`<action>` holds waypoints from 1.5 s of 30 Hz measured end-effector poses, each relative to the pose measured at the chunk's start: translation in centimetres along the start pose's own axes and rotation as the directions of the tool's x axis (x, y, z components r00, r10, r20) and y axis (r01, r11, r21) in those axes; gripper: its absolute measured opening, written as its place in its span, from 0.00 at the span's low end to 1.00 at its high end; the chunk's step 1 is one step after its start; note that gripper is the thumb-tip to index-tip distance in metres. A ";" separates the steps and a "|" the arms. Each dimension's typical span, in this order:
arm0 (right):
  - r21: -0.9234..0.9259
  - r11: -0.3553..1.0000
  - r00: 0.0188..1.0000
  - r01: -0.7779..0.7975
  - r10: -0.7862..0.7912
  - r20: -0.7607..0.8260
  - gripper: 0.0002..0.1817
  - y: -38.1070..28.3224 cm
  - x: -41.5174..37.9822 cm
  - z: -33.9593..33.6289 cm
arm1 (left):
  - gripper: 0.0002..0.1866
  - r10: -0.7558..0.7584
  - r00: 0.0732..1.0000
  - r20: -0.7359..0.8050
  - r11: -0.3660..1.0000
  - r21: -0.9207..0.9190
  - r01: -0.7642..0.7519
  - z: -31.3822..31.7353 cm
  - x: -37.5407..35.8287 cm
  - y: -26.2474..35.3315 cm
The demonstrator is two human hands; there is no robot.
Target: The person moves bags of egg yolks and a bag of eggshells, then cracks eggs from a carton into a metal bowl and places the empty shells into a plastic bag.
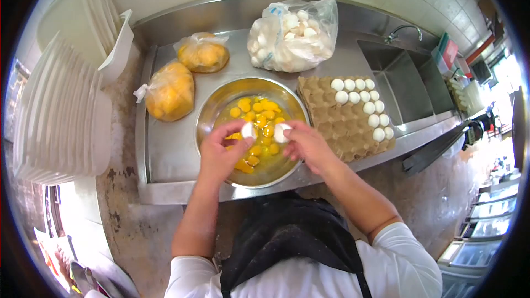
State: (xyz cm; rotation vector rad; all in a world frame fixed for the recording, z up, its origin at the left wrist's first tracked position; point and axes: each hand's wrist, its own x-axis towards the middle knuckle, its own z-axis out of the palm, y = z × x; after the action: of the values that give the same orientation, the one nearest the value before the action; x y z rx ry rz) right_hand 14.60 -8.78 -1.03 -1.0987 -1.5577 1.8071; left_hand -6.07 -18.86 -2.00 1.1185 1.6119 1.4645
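Observation:
Over a wide steel bowl (205, 111) full of raw yolks and egg white (258, 111), my two hands are a short way apart. My left hand (223, 146) is closed on a white eggshell (248, 131), pinched between thumb and fingers. Another white eggshell (282, 132) is gripped in my right hand (306, 144). Whether each shell is a half or whole is hard to make out. Just right of the bowl, a stack of cardboard egg trays (331, 116) carries several white eggs (369, 108) along its far and right sides.
Behind the bowl stands a clear bag of eggshells (295, 36). Two tied bags of yellow-orange contents (172, 92) (204, 55) lie at the left. A steel sink (403, 85) with a tap (406, 30) is at the right. Stacked white plastic tubs (66, 116) rise at far left.

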 end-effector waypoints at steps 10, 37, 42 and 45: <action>0.518 0.724 0.877 -0.456 0.267 0.399 0.14 -0.9 1.6 -2.8 | 0.36 0.139 0.989 0.042 0.955 0.260 -0.145 5.1 -1.6 2.1; -0.981 -0.127 0.933 0.144 -0.313 0.177 0.19 -1.5 6.2 -22.1 | 0.22 0.146 0.899 0.413 0.840 0.428 -0.334 13.7 5.4 4.1; -0.982 -0.084 0.906 0.170 -0.378 0.189 0.13 -0.7 6.7 -23.2 | 0.16 0.362 0.748 0.556 0.510 0.553 -0.658 23.5 12.1 1.7; -0.956 0.268 0.839 0.119 -0.542 -0.047 0.12 -2.8 3.6 -22.1 | 0.14 0.376 0.733 0.566 0.381 0.627 -0.680 26.0 13.2 0.8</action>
State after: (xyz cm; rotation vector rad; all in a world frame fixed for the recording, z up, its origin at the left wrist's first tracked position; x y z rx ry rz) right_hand 30.66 6.98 0.45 -1.2714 -2.3804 0.1672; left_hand 12.28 3.72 -3.97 2.5028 1.7612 0.6773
